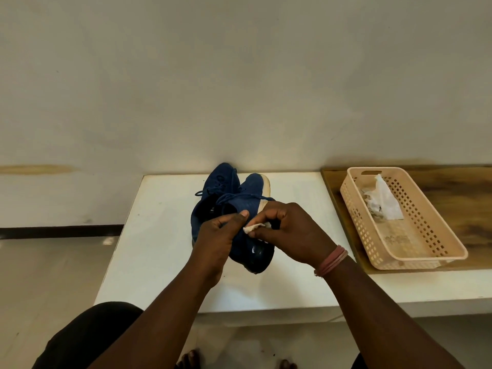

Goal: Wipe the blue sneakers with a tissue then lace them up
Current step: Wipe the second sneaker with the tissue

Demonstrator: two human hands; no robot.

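Blue knit fabric was what the small crumpled white tissue (254, 228) rubbed against, and that pairing held the main risk — thin paper dragged over a textured upper could shred and leave lint, or slip out of the pinch altogether. The right hand (290, 233) made the grip, its fingers curled and pinching the tissue against the side of the nearer blue sneaker with a white sole (250, 222). Just left of that grip, the left hand (218, 235) held the same sneaker at its collar, thumb on top, with the heel lifted off the white desk (159, 235). A hard wipe might have twisted the shoe loose from that one-sided hold, I judged. Beyond the grip lay the second blue sneaker (219, 179), touching the first — its loose laces could snag. Well right of the grip sat a beige perforated plastic basket (436, 235) holding spare tissues (383, 201).
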